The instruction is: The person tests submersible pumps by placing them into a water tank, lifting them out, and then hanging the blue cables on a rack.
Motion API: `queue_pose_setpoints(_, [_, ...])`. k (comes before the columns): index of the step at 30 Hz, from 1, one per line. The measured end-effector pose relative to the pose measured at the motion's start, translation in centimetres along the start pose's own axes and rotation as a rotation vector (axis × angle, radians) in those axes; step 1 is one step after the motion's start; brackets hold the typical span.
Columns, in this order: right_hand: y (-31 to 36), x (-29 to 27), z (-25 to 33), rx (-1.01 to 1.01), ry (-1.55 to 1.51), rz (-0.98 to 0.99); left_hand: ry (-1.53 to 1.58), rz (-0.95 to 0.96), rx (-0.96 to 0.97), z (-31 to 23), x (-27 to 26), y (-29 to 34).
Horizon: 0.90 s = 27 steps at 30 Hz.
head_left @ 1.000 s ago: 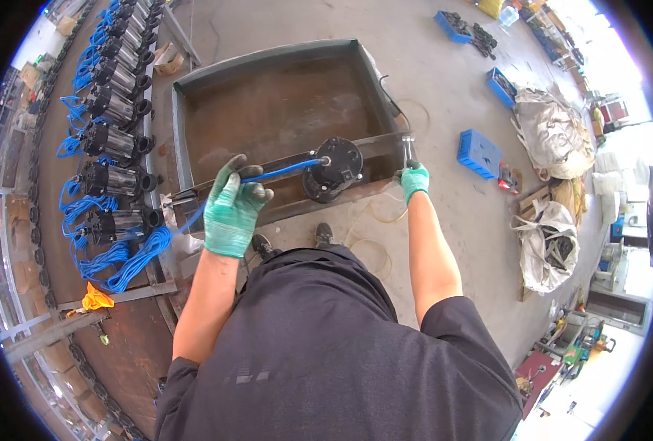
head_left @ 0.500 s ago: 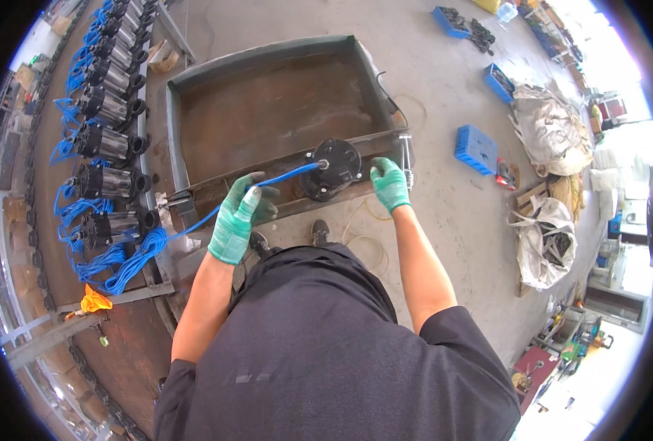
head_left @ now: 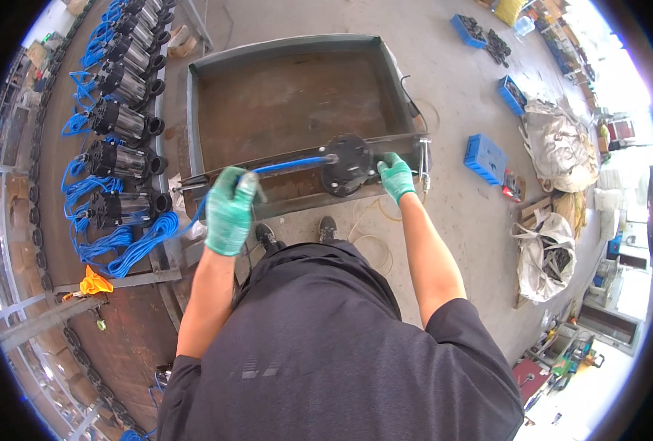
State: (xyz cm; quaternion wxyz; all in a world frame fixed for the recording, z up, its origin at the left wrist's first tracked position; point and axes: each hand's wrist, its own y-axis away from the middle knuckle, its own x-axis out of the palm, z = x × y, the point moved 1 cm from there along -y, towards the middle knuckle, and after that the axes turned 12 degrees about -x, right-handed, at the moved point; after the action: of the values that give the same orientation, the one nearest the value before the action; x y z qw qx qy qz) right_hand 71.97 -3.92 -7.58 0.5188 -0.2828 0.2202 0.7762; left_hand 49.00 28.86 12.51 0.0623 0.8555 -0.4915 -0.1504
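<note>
A black round-topped pump (head_left: 346, 166) stands at the near edge of the metal trough (head_left: 193, 117). From its top a blue cable (head_left: 290, 165) stretches left. My left hand (head_left: 229, 213), in a green glove and blurred by motion, is closed around this cable. Beyond the hand the cable runs down to a blue coil (head_left: 146, 246) at the left. Close beside the pump's right side is my green-gloved right hand (head_left: 396, 178), its fingers partly bent and thumb apart. Whether the fingertips touch the pump is not clear.
Several similar pumps (head_left: 121, 163) with blue coils lie in a row on the bench at left. An orange cloth (head_left: 94, 281) is at that bench's near corner. Right of the trough are a blue crate (head_left: 485, 159) and white sacks (head_left: 547, 253) on the floor.
The whole view has shifted, so the trough and pump sit farther right in the picture. My left hand has closed its fingers more around the cable. My right hand is nearer the pump.
</note>
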Motion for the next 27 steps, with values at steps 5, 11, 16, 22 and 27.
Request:
queue_pose_setpoints(5, [2.2, -1.8, 12.2, -0.162, -0.005, -0.088, 0.261, -0.276, -0.159, 3.1, -9.3, 0.7])
queue_pose_setpoints(11, [4.7, 2.7, 22.0, -0.350, -0.018, 0.004, 0.236, -0.332, -0.320, 10.8, -9.2, -1.0])
queue_pose_setpoints(16, [4.2, 1.0, 19.5, -0.317, 0.003, -0.022, 0.475, -0.272, -0.141, 3.8, -9.5, 1.4])
queue_pose_setpoints(22, [2.9, 2.0, 5.4, -0.087, -0.100, -0.070, 0.102, 0.072, -0.103, -1.9, -3.7, 1.3])
queue_pose_setpoints(27, [2.7, 4.1, 0.5, -0.037, -0.108, -0.132, 0.403, 0.250, -0.251, -1.7, 0.0, -0.1])
